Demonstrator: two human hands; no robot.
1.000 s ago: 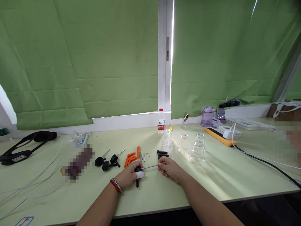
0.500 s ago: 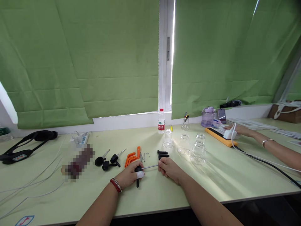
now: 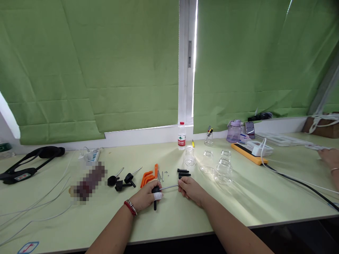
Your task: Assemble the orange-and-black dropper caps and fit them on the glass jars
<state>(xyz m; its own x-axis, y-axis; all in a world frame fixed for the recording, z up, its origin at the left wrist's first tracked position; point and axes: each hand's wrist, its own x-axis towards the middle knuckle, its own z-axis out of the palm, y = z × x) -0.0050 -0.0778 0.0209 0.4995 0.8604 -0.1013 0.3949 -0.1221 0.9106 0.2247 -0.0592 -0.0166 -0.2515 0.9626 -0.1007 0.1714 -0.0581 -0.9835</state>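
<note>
My left hand [image 3: 149, 194], one finger wrapped in white tape, is closed round a black crank-like part [image 3: 155, 204]. A black handle stub points down from it, and a thin metal rod [image 3: 169, 186] sticks out to the right. At the far end of that rod, my right hand [image 3: 191, 189] is pinched; whether a small piece is also in its fingers is hidden. Just behind the right hand lie black ridged pieces [image 3: 183, 172]. Orange bent parts [image 3: 147, 177] and loose metal pins [image 3: 160, 176] are behind the left hand. Similar black parts with rods [image 3: 129, 178] lie to its left.
Clear glass cups [image 3: 189, 157] stand upside down beyond my right hand. A water bottle [image 3: 182, 137] is near the window. An orange power strip [image 3: 246, 154] with cables lies right, a black headset [image 3: 31, 164] left. Another person's hand [image 3: 329, 157] is at the right edge.
The other person's hand has moved right, away from the white plug and stacked items, to some papers. My own hands and the black part look unmoved.
</note>
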